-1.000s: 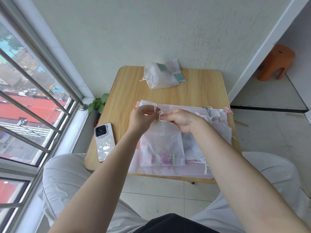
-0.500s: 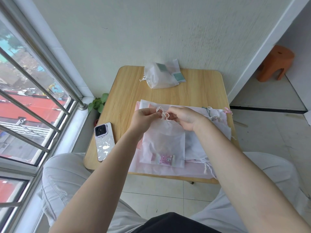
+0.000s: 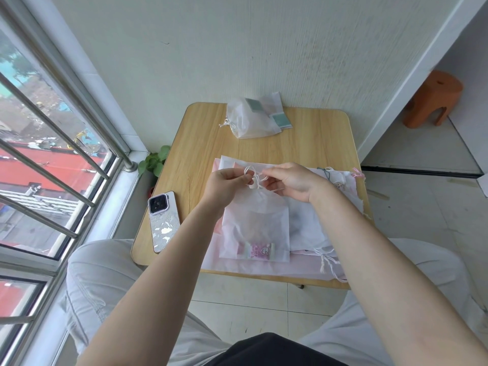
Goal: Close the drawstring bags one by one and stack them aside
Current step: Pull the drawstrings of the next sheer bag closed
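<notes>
A translucent white drawstring bag with a pink label near its bottom lies on a pile of flat pink and white bags on the wooden table. Its mouth is gathered tight. My left hand and my right hand each pinch the white drawstring at the bag's neck, with loops of cord between the fingertips. Two closed white bags with teal labels lie stacked at the table's far edge by the wall.
A white phone lies face down at the table's left front corner. A small green plant stands below the window sill on the left. An orange stool stands on the tiled floor at the right. My knees are under the table's front edge.
Both hands have kept working the cord at the bag's neck. The bag's mouth has drawn narrower, and the right hand has shifted slightly right, pulling the string.
</notes>
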A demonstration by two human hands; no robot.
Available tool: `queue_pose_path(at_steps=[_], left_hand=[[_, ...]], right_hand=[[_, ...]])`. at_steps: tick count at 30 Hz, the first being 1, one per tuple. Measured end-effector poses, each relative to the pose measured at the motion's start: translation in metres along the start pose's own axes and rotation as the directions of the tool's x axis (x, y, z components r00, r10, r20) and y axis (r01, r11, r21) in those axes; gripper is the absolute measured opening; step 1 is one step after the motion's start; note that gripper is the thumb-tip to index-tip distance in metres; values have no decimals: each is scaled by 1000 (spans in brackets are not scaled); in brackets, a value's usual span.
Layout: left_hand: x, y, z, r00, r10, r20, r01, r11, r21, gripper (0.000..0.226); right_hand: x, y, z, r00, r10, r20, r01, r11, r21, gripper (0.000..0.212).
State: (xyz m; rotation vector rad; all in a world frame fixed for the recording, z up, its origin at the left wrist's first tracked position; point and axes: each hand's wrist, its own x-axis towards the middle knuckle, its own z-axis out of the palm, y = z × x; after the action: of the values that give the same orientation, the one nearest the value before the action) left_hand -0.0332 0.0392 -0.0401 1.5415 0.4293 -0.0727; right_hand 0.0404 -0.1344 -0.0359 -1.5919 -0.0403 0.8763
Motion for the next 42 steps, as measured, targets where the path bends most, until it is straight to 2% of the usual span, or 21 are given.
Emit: queue_pose_path(at_steps=[9,13,16,19,22,24,27,30,33,36,39,42], left_hand=[[0,1,3,1000,-1,7,1,999,47,6],[0,-1,2,1000,1,19,-2,999,39,4],[1,-1,3,1000,1,13,-2,996,92,8],[-1,-1,3,1000,-21,-16,23,995,100,10],[-2,-1,2,999,-34,-27,37,994,103,21],[-2,-2,2,998,-40,-51,46,992,113,22],[2,-3,0,985,-48,-165,72,987,144,20],[3,-7,1,974,-57,-220,95,981,167,21],[2,-8,3,978,-66,-200,102,979,179,21],[2,-7,0,975,-55,-216,93,981,172,22],[0,-3,-4,976,-79,-202,111,983,148,16],[3,0,-8,967,-113,-228,142,983,118,17]], right_hand=[[-3,-5,3,997,-54,-56,68,954,292,22],[-2,-9,5,986,-73,-150,143,832,537,35],[-3,-14,9,978,-67,-197,185,715,674,28],[-4,-18,12,973,-68,-220,206,688,695,29],[-4,-19,10,981,-72,-178,179,684,707,36],[-3,-17,8,985,-59,-160,147,772,618,37],[-3,-13,7,968,-50,-246,124,948,293,36],[-5,-11,10,943,-98,-319,92,995,-35,30],[-7,-14,14,945,-202,-256,82,907,-412,17],[-9,-17,14,970,-179,-163,26,748,-663,20],[-14,-21,13,994,-51,-97,-40,654,-755,28],[-17,-23,16,998,-14,-62,-39,646,-763,31]])
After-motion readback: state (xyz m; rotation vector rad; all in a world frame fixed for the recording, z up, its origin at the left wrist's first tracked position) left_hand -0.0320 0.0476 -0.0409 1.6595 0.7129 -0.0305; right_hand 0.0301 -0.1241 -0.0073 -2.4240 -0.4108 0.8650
